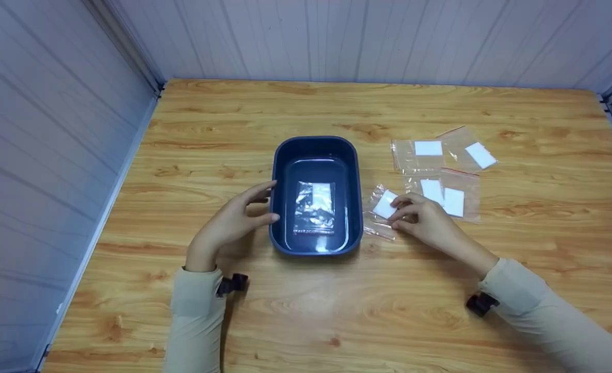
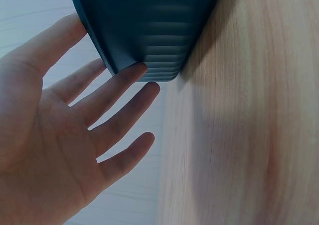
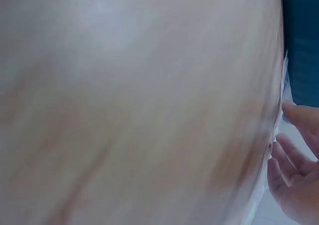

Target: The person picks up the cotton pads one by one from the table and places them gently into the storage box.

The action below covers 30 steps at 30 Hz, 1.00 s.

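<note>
A dark blue plastic bin (image 1: 316,247) stands in front of me. Inside it lies a clear zip bag (image 1: 306,207) with a white card. My left hand (image 1: 236,220) is at the bin's left side, fingers spread and fairly straight; in the left wrist view its fingertips (image 2: 137,68) meet the ribbed outer wall. Just right of the bin, my right hand (image 1: 421,217) pinches the edge of another zip bag (image 1: 381,230) holding a white card (image 1: 385,204). The right wrist view shows that hand (image 3: 299,170) at the frame's edge, with its thumb at the plastic.
Several more zip bags with white cards lie behind and beside the right hand, among them one bag (image 1: 466,150) at the far right and another (image 1: 403,155) at the back. The wooden table (image 1: 223,129) meets pale panel walls (image 1: 285,41) at the back and left.
</note>
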### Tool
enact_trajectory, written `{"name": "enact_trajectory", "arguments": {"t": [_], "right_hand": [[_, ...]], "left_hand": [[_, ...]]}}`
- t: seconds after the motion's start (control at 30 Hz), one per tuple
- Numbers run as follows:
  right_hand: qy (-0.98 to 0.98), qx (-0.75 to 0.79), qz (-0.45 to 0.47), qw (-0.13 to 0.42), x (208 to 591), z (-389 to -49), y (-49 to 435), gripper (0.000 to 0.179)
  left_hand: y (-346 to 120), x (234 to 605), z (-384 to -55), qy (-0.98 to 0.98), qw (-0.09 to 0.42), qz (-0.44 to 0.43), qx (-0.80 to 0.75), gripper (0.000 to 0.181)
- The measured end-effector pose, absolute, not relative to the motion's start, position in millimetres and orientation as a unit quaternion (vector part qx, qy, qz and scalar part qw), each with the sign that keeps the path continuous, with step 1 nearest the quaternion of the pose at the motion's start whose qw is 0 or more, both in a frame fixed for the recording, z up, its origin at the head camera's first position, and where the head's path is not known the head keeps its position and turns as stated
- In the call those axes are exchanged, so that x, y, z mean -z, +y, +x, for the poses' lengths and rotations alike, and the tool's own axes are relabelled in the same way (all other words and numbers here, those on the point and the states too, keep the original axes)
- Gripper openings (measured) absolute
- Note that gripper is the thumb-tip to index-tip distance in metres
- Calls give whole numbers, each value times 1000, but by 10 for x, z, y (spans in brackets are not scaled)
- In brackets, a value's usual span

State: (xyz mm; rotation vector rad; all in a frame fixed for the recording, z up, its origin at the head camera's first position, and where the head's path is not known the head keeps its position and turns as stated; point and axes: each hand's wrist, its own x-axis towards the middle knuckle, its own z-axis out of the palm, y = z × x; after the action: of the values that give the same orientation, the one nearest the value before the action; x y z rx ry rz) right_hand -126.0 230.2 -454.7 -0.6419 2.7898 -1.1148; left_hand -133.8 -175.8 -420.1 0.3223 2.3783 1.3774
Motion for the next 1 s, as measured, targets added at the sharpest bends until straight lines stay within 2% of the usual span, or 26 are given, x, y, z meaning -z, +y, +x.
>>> {"name": "enact_trajectory", "arguments": {"t": [0.2, 0.57, 1.0], "right_hand": [[910, 371, -182, 37, 4501, -1272, 2338, 7], [900, 408, -156, -8, 4380, -1262, 2393, 7], [869, 457, -156, -109, 4262, -1183, 2401, 11]], "left_hand": [[-1748, 4178, -1336, 843, 190, 112, -491, 70], [-1739, 4175, -1345, 847, 195, 98, -485, 69], [-1745, 4163, -1323, 846, 193, 104, -486, 70]]}}
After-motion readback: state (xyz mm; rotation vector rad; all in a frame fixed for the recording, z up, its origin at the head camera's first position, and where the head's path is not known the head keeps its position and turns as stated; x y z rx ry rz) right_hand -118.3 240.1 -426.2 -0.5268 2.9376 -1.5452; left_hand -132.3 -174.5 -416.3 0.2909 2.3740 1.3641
